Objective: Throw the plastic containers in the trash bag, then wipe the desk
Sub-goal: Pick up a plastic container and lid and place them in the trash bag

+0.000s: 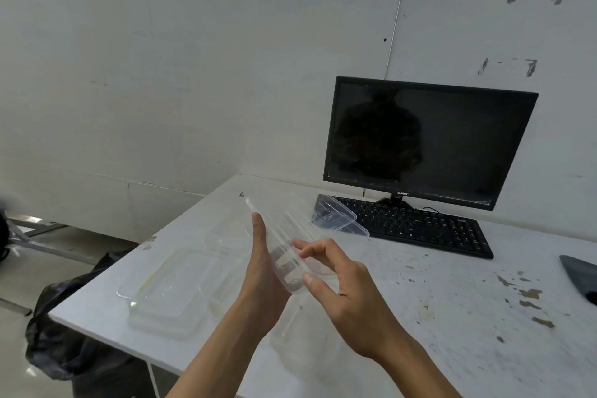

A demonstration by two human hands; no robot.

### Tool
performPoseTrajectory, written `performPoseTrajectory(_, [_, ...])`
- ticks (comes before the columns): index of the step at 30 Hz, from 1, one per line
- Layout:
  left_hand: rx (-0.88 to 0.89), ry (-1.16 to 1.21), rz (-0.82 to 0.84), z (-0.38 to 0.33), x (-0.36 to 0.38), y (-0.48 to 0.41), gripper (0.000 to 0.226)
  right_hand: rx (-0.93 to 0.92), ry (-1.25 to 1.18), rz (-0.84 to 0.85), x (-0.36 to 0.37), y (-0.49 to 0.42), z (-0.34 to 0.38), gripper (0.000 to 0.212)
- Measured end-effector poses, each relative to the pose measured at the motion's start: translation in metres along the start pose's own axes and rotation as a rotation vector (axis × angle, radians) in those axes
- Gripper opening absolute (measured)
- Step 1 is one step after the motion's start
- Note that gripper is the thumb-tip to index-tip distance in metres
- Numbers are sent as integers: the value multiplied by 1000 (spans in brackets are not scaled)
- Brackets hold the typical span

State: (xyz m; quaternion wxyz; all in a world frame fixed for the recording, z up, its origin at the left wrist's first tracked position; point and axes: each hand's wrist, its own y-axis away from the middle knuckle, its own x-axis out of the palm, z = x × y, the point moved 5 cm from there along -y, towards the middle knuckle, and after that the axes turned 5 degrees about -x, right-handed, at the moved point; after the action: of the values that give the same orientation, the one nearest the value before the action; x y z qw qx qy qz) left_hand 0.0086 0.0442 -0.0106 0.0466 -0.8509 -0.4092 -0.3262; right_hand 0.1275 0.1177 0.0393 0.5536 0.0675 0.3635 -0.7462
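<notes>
Scuffed white wall backs a white desk (452, 326) with paint chipped away toward 3 o'clock. The held container (286, 260) is clear, thin-walled rectangular plastic. It is raised off the desk at frame centre and tilted on edge, its long axis running from 11 to 5 o'clock. A second container (168, 287), equally clear, lies flat at 9 o'clock, near the desk's left edge. A third container (339, 216) lies upturned at 1 o'clock, at the left end of the keyboard (420, 226). The left grip (265, 271) clasps the held container from the left with the thumb straight along its wall; the other fingers are hidden behind. The right grip (349, 294) pinches the container's near end between thumb and forefinger, remaining fingers bent. The black trash bag (74, 333) sits on the floor at 8 o'clock, just beside the desk's left edge. The monitor (426, 139) stands at 2 o'clock and a dark cloth (581, 278) lies at the 3 o'clock border. Open desk surface runs from the right grip toward 4 o'clock.
</notes>
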Motion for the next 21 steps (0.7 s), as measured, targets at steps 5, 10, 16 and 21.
performPoseTrajectory(5, [-20,-6,-10,2,9,1,102,-15,6,30,2,4,-6,18])
performPoseTrajectory(10, [-16,58,139,-9,15,9,44,55,-215,-80,-10,1,-15,26])
performPoseTrajectory(16, [-38,101,196,-14,18,8,64,499,-383,-251,-29,1,-58,32])
performPoseTrajectory(21, [-82,-219,-27,-12,15,5,71,530,-634,-256,-30,9,-63,40])
